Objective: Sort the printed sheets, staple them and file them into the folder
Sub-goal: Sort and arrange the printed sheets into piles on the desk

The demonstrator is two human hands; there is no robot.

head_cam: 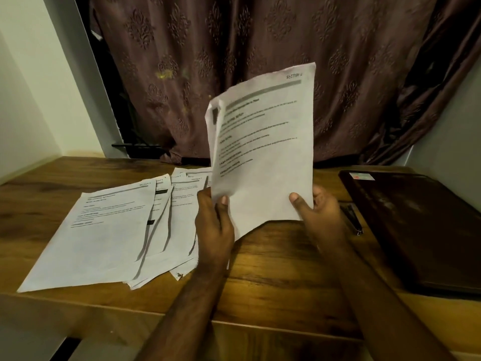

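I hold a small stack of printed sheets (263,149) upright above the wooden table (273,261), text facing me. My left hand (214,227) grips its lower left corner, thumb on the front. My right hand (317,212) grips the lower right edge, thumb on the front as well. Several more printed sheets (104,230) lie fanned out flat on the table's left half. A dark brown folder (416,225) lies closed at the right. A small dark stapler (352,220) rests between my right hand and the folder.
A brown patterned curtain (260,48) hangs behind the table. White walls (31,100) close in on the left and right. The table's front edge (130,306) runs just below the fanned sheets.
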